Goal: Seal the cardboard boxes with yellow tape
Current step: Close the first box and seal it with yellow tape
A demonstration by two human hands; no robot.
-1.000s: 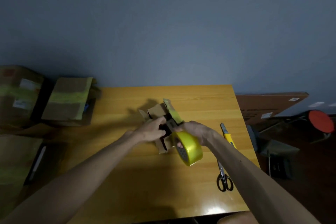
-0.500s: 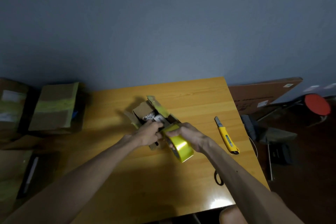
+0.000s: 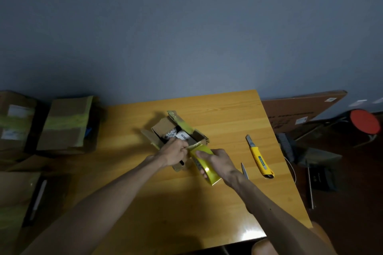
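You find no text legible enough to read. White barcode label [image 3: 182, 136] inside open cardboard box [image 3: 163, 128] on tabletop [image 3: 228, 114]: bars visible, digits too small. Blue label on yellow utility knife [image 3: 261, 159], right of box: print blurred. White stickers on taped box [image 3: 16, 114] far left and flat brown carton [image 3: 300, 109] far right: unreadable. Dark print line on carton: unreadable too.

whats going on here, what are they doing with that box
A person is taping a small brown cardboard box on the yellow wooden table. The left hand grips the box's near edge; the right hand holds a roll of shiny yellow tape against it. The box top is open, contents showing. A yellow utility knife and scissors lie untouched to the right; taped boxes sit off to the left.
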